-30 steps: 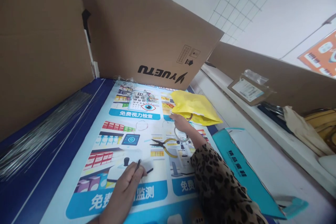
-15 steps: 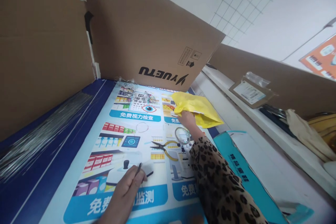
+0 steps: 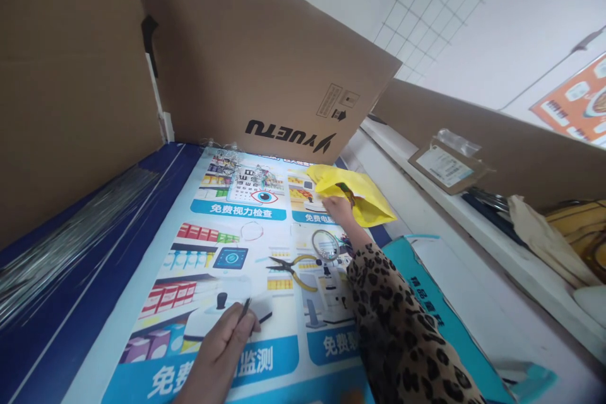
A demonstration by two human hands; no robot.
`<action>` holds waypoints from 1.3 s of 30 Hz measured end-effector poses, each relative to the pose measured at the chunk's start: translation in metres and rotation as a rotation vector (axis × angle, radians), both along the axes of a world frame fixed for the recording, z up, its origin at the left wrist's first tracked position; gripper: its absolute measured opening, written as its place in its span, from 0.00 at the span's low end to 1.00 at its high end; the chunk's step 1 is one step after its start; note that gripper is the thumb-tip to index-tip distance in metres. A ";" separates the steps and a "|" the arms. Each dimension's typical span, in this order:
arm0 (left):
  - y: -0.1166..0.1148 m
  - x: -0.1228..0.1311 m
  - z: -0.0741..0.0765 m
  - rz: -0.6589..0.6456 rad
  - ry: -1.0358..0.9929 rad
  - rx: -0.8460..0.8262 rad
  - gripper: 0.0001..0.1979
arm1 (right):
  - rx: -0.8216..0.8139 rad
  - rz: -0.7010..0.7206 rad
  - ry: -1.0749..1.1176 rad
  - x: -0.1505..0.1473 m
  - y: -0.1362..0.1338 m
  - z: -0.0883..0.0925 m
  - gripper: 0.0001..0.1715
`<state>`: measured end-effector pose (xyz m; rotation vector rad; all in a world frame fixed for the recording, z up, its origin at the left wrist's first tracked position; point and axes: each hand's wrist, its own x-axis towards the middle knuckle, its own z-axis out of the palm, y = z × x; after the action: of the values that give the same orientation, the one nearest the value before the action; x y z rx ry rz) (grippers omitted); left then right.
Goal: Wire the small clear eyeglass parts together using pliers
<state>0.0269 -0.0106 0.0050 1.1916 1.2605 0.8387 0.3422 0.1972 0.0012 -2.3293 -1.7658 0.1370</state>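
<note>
My left hand (image 3: 226,344) rests on the printed poster (image 3: 222,246) near its front edge, fingers pinched on a thin dark stick (image 3: 245,308). My right hand (image 3: 338,209), in a leopard-print sleeve (image 3: 402,341), reaches forward to the mouth of a yellow bag (image 3: 360,192) and its fingers are closed at the bag's opening, where something small and dark shows. Yellow-handled pliers (image 3: 291,264) and a clear round ring (image 3: 324,243) lie on the poster just left of my right forearm.
Big cardboard boxes (image 3: 265,57) stand at the back and left. A bundle of thin metal rods (image 3: 61,233) lies along the blue left side. A teal paper bag (image 3: 440,309) lies to the right; a white ledge (image 3: 497,246) holds cloth and a labelled package.
My right hand has moved forward from the clear ring on the poster to the yellow bag's opening and closed there. My left hand has stayed put with the stick.
</note>
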 end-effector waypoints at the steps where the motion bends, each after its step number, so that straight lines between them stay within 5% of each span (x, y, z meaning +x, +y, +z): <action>1: 0.000 0.000 0.001 0.009 0.001 0.001 0.20 | -0.026 0.059 -0.017 -0.004 -0.002 -0.002 0.19; 7: 0.000 0.002 0.000 0.035 0.016 -0.003 0.21 | -0.192 0.306 -0.179 -0.021 -0.019 -0.003 0.19; 14: -0.004 -0.002 -0.009 0.029 0.010 0.081 0.18 | -0.251 0.424 -0.362 -0.061 -0.051 0.021 0.13; 23: -0.013 -0.009 -0.021 -0.311 -0.019 0.314 0.16 | -0.066 0.814 -0.168 -0.151 -0.161 0.058 0.14; 33: -0.009 0.004 -0.029 -0.224 0.056 0.259 0.09 | 0.047 0.727 0.434 -0.155 -0.213 0.012 0.12; 39: -0.015 0.001 -0.032 -0.224 0.038 0.253 0.26 | 0.103 0.704 0.753 -0.176 -0.228 -0.004 0.10</action>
<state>0.0282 -0.0255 -0.0267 1.5264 1.0486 0.8282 0.1660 -0.0303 -0.0029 -1.2106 -1.9620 0.8671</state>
